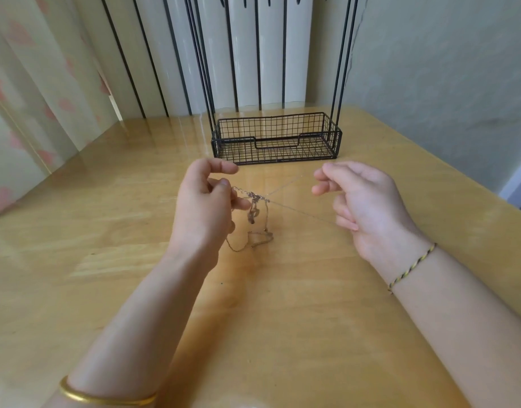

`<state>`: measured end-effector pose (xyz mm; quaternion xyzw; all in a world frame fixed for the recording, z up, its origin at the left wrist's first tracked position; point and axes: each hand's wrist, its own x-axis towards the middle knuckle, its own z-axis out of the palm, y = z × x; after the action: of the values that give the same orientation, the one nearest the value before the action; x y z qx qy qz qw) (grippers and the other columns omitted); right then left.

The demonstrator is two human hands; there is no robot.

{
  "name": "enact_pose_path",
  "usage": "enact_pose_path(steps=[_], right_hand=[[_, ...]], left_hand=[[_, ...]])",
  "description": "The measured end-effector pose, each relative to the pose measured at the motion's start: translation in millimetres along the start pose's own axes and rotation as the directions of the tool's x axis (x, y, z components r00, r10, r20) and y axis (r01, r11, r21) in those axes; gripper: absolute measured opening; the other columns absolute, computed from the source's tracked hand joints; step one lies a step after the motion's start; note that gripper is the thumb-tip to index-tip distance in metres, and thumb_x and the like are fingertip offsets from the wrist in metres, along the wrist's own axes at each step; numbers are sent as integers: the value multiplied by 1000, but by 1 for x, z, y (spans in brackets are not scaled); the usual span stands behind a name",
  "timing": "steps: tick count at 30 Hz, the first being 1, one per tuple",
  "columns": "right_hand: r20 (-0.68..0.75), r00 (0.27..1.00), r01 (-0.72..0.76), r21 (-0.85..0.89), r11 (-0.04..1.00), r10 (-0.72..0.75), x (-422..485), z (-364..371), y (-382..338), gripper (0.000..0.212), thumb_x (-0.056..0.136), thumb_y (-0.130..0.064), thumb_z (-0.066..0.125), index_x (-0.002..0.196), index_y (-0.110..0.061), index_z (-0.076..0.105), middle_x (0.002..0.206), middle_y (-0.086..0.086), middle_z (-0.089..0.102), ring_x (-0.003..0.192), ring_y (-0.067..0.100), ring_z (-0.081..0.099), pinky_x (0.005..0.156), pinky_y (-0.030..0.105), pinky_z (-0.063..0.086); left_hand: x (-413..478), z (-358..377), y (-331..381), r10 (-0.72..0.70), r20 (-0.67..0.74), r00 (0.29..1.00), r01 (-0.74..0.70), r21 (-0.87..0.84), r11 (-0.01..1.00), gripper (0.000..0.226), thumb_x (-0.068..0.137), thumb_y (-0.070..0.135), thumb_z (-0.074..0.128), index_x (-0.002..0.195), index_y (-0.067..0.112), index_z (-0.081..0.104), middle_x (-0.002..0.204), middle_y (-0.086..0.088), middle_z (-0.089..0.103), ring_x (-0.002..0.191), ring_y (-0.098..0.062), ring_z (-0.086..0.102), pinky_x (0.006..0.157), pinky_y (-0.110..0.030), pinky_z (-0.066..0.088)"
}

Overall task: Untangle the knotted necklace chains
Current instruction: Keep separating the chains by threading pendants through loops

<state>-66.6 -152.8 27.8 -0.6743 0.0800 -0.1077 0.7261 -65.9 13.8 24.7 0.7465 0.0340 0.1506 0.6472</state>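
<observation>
The left hand (205,201) pinches the fine metal chains (257,198) beside their knotted clump. The right hand (362,201), fingers curled, holds two thin strands taut. Slack loops dangle between both hands onto the glossy wooden table (106,231).

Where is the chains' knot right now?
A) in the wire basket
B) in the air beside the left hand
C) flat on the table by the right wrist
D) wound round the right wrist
B: the knot hangs beside the left hand, which pinches the chains, with thin strands stretched from it to the right hand; the wire basket stands behind, apart.
</observation>
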Motion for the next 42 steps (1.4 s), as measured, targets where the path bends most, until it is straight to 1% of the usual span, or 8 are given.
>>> enact_pose_path(steps=[4, 8, 14, 19, 26, 29, 36, 42], right_hand=[[-53, 998, 12, -85, 996, -17, -1, 2, -2, 23, 84, -12, 54, 61, -13, 56, 55, 0, 52, 37, 7, 31, 32, 15, 20], [-91, 994, -67, -21, 998, 65, -1, 5, -1, 23, 85, -12, 48, 62, -15, 46, 62, 1, 56, 38, 11, 38, 37, 15, 26], [-127, 986, -93, 97, 991, 105, 1, 3, 0, 24, 86, -12, 45, 63, -16, 43, 65, 1, 58, 37, 11, 37, 40, 18, 28], [-103, 994, 3, -165, 986, -20, 1, 2, 3, 21, 84, -12, 50, 63, -16, 48, 64, -1, 57, 45, 10, 30, 35, 15, 23], [155, 983, 169, -590, 789, -95, -1, 2, 10, 26, 71, -52, 67, 74, -26, 68, 67, -9, 67, 74, 15, 63, 76, 39, 51], [266, 962, 194, -505, 841, -62, -4, 3, 7, 22, 68, -46, 76, 71, -24, 72, 67, -12, 67, 73, 8, 62, 78, 35, 53], [275, 942, 267, -276, 923, -190, -3, 3, 5, 4, 78, -19, 75, 75, -20, 74, 65, 7, 44, 58, 10, 36, 51, 15, 32], [281, 917, 346, -204, 916, -284, -1, 4, 8, 9, 81, -17, 71, 73, -21, 71, 67, 10, 44, 58, 14, 29, 51, 18, 29]], left_hand=[[2, -2, 0, 12, -90, 996, -14, -22, 1000, 32, 97, 1, 33, 95, 25, 53, 79, -1, 53, 78, -10, 63, 39, -15, 39], [1, -1, 2, 15, -119, 993, -24, -73, 997, 33, 97, 0, 31, 98, 25, 52, 77, 0, 51, 66, -7, 63, 42, -18, 44], [1, -2, 2, 37, -137, 990, -48, -79, 996, 33, 98, 1, 32, 95, 26, 54, 74, 3, 51, 64, -7, 67, 82, -28, 51], [1, -1, 5, -11, -108, 994, -16, -252, 968, 31, 100, -1, 30, 97, 19, 54, 73, 0, 47, 59, -9, 65, 71, -26, 57], [1, 0, 4, 42, -125, 991, -67, -200, 978, 32, 99, 1, 33, 94, 23, 56, 71, 3, 52, 73, -9, 60, 73, -24, 54], [1, -1, 6, 44, -124, 991, -69, -208, 976, 32, 99, 0, 32, 94, 23, 55, 70, 4, 53, 72, -6, 66, 64, -19, 51], [-1, 1, 6, -9, -31, 999, -2, -322, 947, 26, 101, 2, 30, 99, 14, 53, 52, 10, 53, 59, -7, 63, 56, -19, 49], [-4, 3, 4, 38, 134, 990, -25, -101, 995, 12, 97, 9, 52, 90, 13, 61, 72, 3, 53, 58, -6, 53, 60, -23, 48]])
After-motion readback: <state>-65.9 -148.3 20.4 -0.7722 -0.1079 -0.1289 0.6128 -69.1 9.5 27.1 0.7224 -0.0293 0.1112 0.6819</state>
